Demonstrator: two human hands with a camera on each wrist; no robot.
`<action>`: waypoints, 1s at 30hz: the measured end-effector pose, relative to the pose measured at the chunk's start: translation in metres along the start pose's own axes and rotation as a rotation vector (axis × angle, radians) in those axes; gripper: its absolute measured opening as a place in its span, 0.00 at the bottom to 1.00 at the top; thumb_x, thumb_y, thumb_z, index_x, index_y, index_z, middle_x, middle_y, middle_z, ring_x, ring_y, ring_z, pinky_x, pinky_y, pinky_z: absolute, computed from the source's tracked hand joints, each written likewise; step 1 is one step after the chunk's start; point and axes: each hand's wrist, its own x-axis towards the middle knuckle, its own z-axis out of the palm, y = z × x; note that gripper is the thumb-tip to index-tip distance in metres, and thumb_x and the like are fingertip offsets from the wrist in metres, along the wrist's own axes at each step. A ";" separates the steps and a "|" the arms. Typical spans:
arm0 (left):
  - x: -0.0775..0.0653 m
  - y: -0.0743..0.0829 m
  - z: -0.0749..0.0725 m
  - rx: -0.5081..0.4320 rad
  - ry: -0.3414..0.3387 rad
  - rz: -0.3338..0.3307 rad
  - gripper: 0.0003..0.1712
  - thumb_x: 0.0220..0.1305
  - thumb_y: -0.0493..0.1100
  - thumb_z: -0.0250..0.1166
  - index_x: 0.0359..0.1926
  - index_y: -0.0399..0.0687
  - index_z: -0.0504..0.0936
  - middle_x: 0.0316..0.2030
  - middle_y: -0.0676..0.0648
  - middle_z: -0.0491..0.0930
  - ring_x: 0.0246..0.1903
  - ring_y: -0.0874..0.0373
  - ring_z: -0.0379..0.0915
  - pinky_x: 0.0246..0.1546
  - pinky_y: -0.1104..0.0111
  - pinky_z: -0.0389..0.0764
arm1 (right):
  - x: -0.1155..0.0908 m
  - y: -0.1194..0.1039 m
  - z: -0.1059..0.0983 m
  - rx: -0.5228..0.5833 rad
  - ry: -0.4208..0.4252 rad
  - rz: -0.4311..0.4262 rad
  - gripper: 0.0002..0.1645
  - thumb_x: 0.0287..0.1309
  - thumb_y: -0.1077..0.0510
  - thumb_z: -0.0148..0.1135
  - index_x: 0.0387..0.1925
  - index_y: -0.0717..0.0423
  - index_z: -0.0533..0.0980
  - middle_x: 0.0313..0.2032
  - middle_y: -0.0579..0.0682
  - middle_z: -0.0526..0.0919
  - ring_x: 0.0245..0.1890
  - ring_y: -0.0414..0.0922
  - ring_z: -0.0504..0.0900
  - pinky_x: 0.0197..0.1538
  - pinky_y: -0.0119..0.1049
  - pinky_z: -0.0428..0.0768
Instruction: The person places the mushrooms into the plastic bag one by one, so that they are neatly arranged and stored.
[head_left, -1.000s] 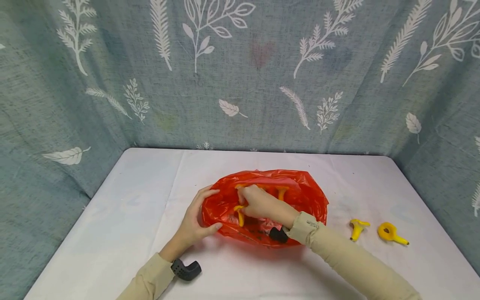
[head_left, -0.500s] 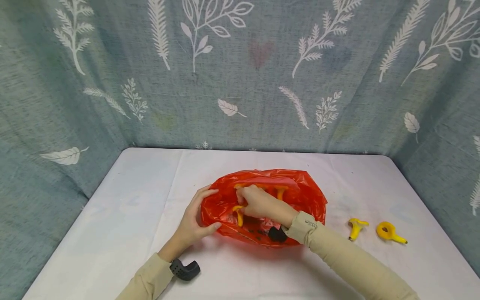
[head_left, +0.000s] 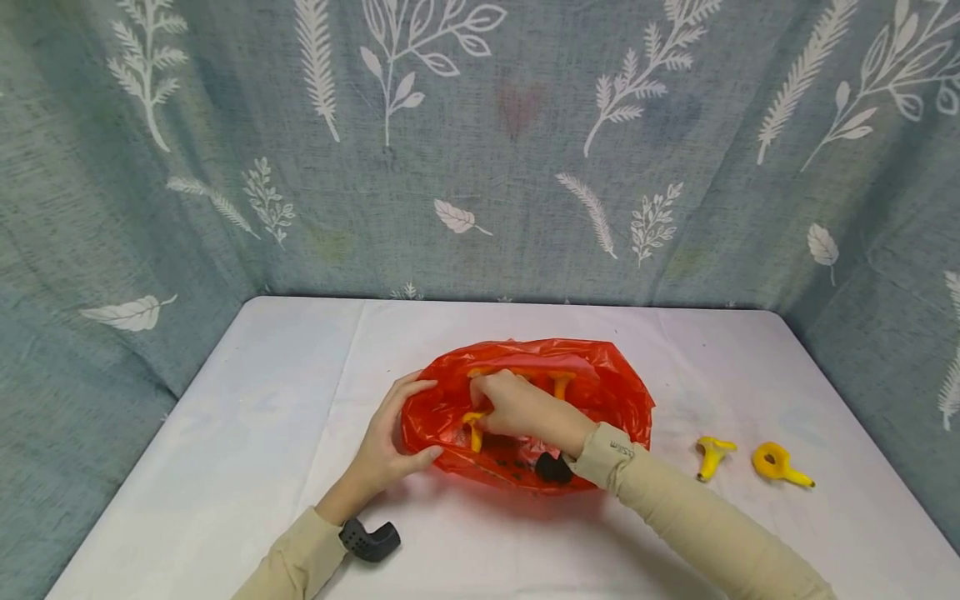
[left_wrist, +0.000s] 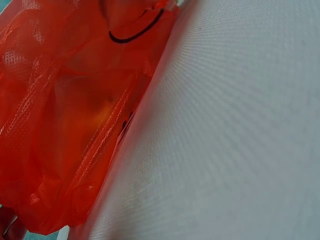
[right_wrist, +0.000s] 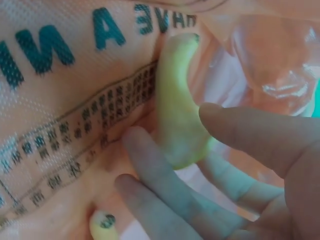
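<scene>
Leaf-printed curtain [head_left: 480,183] behind white table [head_left: 210,433] | left hand [head_left: 384,442] lies spread at rim of red bag [head_left: 618,396], seemingly for holding it wide | right hand [head_left: 519,406], inside, curls round yellow piece [right_wrist: 175,100] | funnel-shaped piece [head_left: 712,458], then ring-headed piece [head_left: 783,471], lie outside

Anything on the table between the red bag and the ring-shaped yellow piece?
Yes: the flared yellow piece lies between the red bag and the ring-shaped yellow piece, in the head view.
</scene>
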 end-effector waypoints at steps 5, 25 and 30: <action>0.000 0.001 0.000 -0.009 -0.004 0.002 0.44 0.47 0.41 0.75 0.67 0.45 0.68 0.69 0.48 0.63 0.66 0.48 0.62 0.61 0.63 0.73 | -0.006 -0.001 -0.008 0.001 0.003 -0.013 0.09 0.60 0.57 0.69 0.38 0.57 0.79 0.28 0.44 0.79 0.22 0.39 0.75 0.28 0.27 0.76; 0.000 0.004 -0.002 -0.018 -0.004 -0.019 0.44 0.46 0.38 0.75 0.66 0.43 0.68 0.69 0.46 0.62 0.66 0.49 0.61 0.61 0.64 0.73 | -0.055 -0.013 -0.056 0.060 0.142 -0.087 0.06 0.62 0.56 0.67 0.38 0.52 0.80 0.33 0.41 0.82 0.20 0.38 0.74 0.29 0.33 0.77; 0.004 0.026 -0.002 -0.020 -0.001 -0.021 0.43 0.44 0.33 0.74 0.64 0.34 0.68 0.67 0.37 0.63 0.65 0.47 0.62 0.61 0.63 0.73 | -0.075 -0.010 -0.067 0.117 0.218 -0.080 0.05 0.62 0.55 0.67 0.39 0.50 0.81 0.33 0.41 0.83 0.18 0.40 0.74 0.26 0.35 0.77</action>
